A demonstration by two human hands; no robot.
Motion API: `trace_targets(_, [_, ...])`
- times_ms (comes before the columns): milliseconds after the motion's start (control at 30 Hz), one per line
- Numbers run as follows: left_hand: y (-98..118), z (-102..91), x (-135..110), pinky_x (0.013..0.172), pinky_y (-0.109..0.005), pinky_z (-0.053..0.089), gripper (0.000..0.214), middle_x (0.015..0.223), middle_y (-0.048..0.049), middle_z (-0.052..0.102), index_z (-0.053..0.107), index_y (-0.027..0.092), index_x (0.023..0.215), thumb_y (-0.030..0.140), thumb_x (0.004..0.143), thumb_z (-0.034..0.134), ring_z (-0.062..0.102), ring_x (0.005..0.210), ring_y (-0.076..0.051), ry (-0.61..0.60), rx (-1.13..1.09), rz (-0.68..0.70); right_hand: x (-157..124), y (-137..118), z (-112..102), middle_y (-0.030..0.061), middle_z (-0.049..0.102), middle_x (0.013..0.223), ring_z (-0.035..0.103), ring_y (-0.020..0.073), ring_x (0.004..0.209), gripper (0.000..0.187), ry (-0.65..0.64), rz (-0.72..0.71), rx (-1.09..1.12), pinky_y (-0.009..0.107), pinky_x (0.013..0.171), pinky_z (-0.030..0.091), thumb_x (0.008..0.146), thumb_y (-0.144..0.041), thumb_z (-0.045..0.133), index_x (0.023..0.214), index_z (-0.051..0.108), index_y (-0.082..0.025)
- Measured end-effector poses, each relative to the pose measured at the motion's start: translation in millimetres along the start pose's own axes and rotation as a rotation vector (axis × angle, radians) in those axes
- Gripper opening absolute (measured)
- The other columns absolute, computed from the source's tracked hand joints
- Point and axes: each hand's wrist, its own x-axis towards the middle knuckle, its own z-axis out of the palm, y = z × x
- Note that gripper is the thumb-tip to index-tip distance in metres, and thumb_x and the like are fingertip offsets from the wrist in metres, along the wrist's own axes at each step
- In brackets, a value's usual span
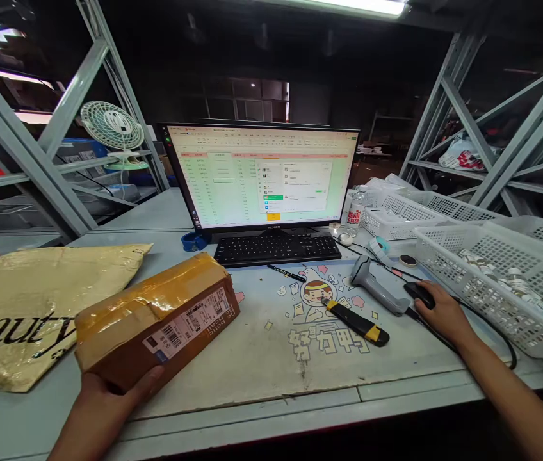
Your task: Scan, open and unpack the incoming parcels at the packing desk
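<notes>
My left hand grips the near left end of a brown cardboard box, thumb along its front side and the other fingers hidden beneath or behind it. Shiny yellow tape covers the top of the box, and a white barcode label is stuck on the side facing me. The box is tilted at the left of the desk mat. At the right, my right hand rests curled over a black computer mouse. Close to it lies a grey barcode scanner. A black and yellow utility knife lies on the mat.
A monitor showing a spreadsheet and chat window stands behind a black keyboard. A pen lies before it. Left is a cream mailer bag. White plastic baskets, one holding small bottles, and a water bottle stand right.
</notes>
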Motion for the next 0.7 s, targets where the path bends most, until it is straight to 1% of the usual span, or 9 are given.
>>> trace_targets(100, [-3.3, 0.0, 2.2, 0.129, -0.066, 0.041, 0.111, 0.160, -0.0224, 0.057, 0.041, 0.019, 0.165, 0.066, 0.073, 0.082, 0.057, 0.147, -0.049, -0.001, 0.013, 0.006, 0.6, 0.6, 0.4, 0.0172, 0.072, 0.135, 0.072, 0.0382, 0.120, 0.051, 0.006, 0.022, 0.011, 0.054, 0.107, 0.058, 0.093, -0.050, 0.053, 0.132, 0.066, -0.019])
trace_targets(233, [-7.1, 0.1, 3.2, 0.127, -0.066, 0.044, 0.111, 0.155, -0.0235, 0.061, 0.041, 0.017, 0.165, 0.066, 0.074, 0.081, 0.059, 0.144, -0.049, -0.013, 0.033, -0.012, 0.7, 0.0, -1.7, 0.0175, 0.072, 0.134, 0.073, 0.0381, 0.118, 0.051, 0.001, 0.021, 0.025, 0.055, 0.106, 0.058, 0.092, -0.050, 0.054, 0.130, 0.067, -0.019])
trace_targets(300, [-9.4, 0.5, 3.5, 0.127, -0.066, 0.044, 0.113, 0.154, -0.0252, 0.061, 0.041, 0.015, 0.165, 0.069, 0.074, 0.080, 0.059, 0.144, -0.050, -0.001, 0.046, -0.027, 0.6, -0.6, -2.8, 0.0175, 0.072, 0.135, 0.072, 0.0386, 0.120, 0.052, -0.002, 0.007, 0.026, 0.056, 0.108, 0.057, 0.093, -0.049, 0.053, 0.132, 0.067, -0.018])
trace_targets(367, [-11.0, 1.1, 3.6, 0.127, -0.066, 0.043, 0.114, 0.156, -0.0249, 0.060, 0.040, 0.015, 0.165, 0.070, 0.073, 0.080, 0.058, 0.145, -0.050, 0.009, 0.046, -0.026, 0.4, -0.6, -2.7, 0.0168, 0.071, 0.137, 0.071, 0.0385, 0.123, 0.053, 0.001, -0.011, 0.030, 0.057, 0.110, 0.056, 0.094, -0.049, 0.052, 0.135, 0.067, -0.019])
trace_targets(467, [-11.2, 1.8, 3.4, 0.129, -0.064, 0.042, 0.113, 0.159, -0.0238, 0.058, 0.039, 0.015, 0.166, 0.068, 0.075, 0.079, 0.057, 0.147, -0.048, 0.001, 0.027, -0.001, 0.2, 0.4, -0.5, 0.0147, 0.071, 0.140, 0.070, 0.0372, 0.124, 0.052, 0.016, -0.031, 0.035, 0.056, 0.111, 0.056, 0.095, -0.047, 0.053, 0.138, 0.068, -0.022])
trace_targets(567, [-10.1, 2.0, 3.5, 0.128, -0.062, 0.045, 0.112, 0.158, -0.0244, 0.059, 0.040, 0.014, 0.165, 0.066, 0.075, 0.081, 0.059, 0.145, -0.047, -0.006, 0.015, 0.020, 0.3, 0.7, 1.0, 0.0140, 0.070, 0.141, 0.071, 0.0364, 0.123, 0.053, 0.025, -0.027, 0.029, 0.055, 0.111, 0.057, 0.095, -0.047, 0.054, 0.140, 0.069, -0.022])
trace_targets(633, [-9.6, 2.0, 3.6, 0.126, -0.063, 0.047, 0.112, 0.158, -0.0232, 0.059, 0.039, 0.015, 0.165, 0.064, 0.074, 0.082, 0.060, 0.144, -0.047, -0.002, 0.012, 0.034, 0.3, -0.6, -0.1, 0.0146, 0.069, 0.142, 0.070, 0.0367, 0.125, 0.055, 0.017, -0.018, 0.021, 0.055, 0.112, 0.056, 0.096, -0.047, 0.054, 0.142, 0.068, -0.021])
trace_targets(700, [-9.2, 1.6, 3.4, 0.128, -0.064, 0.044, 0.113, 0.163, -0.0210, 0.055, 0.034, 0.017, 0.168, 0.063, 0.075, 0.080, 0.057, 0.146, -0.047, -0.001, 0.021, 0.041, 0.1, -2.8, -2.6, 0.0151, 0.069, 0.143, 0.069, 0.0368, 0.127, 0.055, 0.008, -0.011, 0.013, 0.055, 0.114, 0.055, 0.097, -0.047, 0.053, 0.143, 0.068, -0.020])
